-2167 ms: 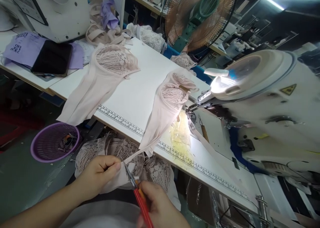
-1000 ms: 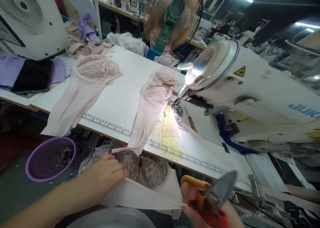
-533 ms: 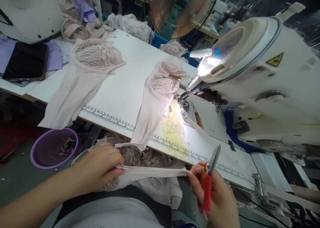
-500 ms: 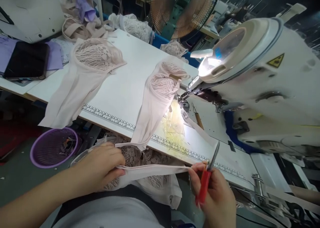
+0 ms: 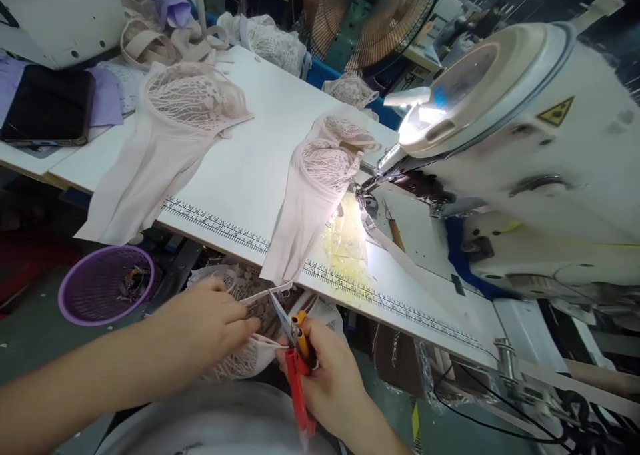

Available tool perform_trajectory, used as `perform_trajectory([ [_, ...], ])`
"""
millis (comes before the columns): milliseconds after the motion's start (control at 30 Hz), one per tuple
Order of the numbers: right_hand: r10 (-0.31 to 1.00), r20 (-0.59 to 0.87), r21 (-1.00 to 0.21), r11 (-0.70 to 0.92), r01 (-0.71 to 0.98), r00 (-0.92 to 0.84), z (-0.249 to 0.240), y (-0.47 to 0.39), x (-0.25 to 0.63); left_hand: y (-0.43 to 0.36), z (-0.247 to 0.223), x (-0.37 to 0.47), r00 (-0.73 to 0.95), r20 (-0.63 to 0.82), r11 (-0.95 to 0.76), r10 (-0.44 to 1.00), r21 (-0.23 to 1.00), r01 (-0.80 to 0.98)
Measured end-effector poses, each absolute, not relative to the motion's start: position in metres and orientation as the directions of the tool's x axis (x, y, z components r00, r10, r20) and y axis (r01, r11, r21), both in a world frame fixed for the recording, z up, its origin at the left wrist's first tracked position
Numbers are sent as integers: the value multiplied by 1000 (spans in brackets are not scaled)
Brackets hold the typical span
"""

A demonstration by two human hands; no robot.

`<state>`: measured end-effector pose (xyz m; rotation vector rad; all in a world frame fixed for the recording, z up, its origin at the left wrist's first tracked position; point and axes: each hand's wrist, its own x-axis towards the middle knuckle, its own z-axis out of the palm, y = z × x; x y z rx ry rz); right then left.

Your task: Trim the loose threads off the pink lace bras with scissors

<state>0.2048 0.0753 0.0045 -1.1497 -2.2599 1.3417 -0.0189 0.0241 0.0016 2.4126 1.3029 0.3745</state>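
My left hand (image 5: 215,328) pinches a pale pink lace bra (image 5: 240,365) over my lap, its fingers closed on the edge band. Beside it my right hand (image 5: 325,368) grips scissors (image 5: 299,348) with red and orange handles. The scissor blades point up and left, at the narrow strip that runs from my left hand to the table edge. Another pink bra (image 5: 325,175) lies by the sewing machine's needle area, its wing hanging toward the front edge. A further bra (image 5: 185,108) lies flat at the left of the white table (image 5: 250,168).
A lit sewing machine (image 5: 500,122) fills the right side. A black phone (image 5: 50,105) rests on purple cloth at the left. Below stands a purple basket (image 5: 107,285). A fan (image 5: 367,18) is behind the table. A ruler strip runs along the front edge.
My right hand has moved left, close to my left hand, with the scissors. Their blades now reach the narrow strip. The stretch of band between my hands is shorter.
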Motion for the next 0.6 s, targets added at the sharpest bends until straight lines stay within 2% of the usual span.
perform_trajectory([
  [133, 747, -180, -846, 215, 487, -641, 4, 75, 210, 9, 2, -58, 466, 114, -468, 877, 417, 779],
  [233, 753, -189, -871, 168, 462, -630, 1, 73, 212, 5, 12, -75, 324, 105, -326, 940, 551, 768],
  [333, 771, -204, -893, 106, 437, -603, -3, 69, 215, 7, 18, -79, 249, 52, -209, 967, 720, 661],
  [400, 770, -243, -898, 52, 438, -589, -5, 67, 218, 10, 19, -79, 201, 15, -136, 980, 785, 604],
  [500, 762, -300, -885, 3, 466, -574, -6, 65, 221, 19, 19, -78, 178, -58, -62, 982, 798, 600],
  [600, 756, -300, -892, -7, 452, -581, -9, 63, 224, 29, 28, -76, 217, -71, -92, 974, 746, 660],
])
